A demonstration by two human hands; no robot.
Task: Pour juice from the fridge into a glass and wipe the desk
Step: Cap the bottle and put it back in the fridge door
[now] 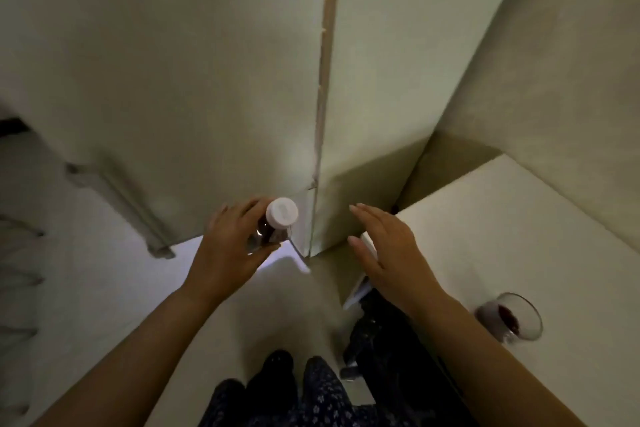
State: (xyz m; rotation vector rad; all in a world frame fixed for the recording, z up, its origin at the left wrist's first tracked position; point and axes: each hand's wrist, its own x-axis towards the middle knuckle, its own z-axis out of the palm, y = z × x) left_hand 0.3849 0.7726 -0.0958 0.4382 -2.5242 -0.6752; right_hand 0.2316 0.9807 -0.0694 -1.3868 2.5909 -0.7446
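My left hand [230, 248] grips a juice bottle [273, 224] with a white cap and dark red juice, held upright just in front of the white fridge [194, 80]. The fridge door looks shut. My right hand [384, 253] hovers with fingers spread and nothing in it, beside the fridge's right side and over the near corner of the white desk [519, 225]. A glass [510, 317] with a little dark red juice stands on the desk at the right, next to my right forearm.
The fridge's handle [117, 208] runs along its left side. A wall [571, 62] rises behind the desk at the right. A dark chair or object [388, 340] sits under the desk edge. My legs in patterned trousers [277, 399] are below.
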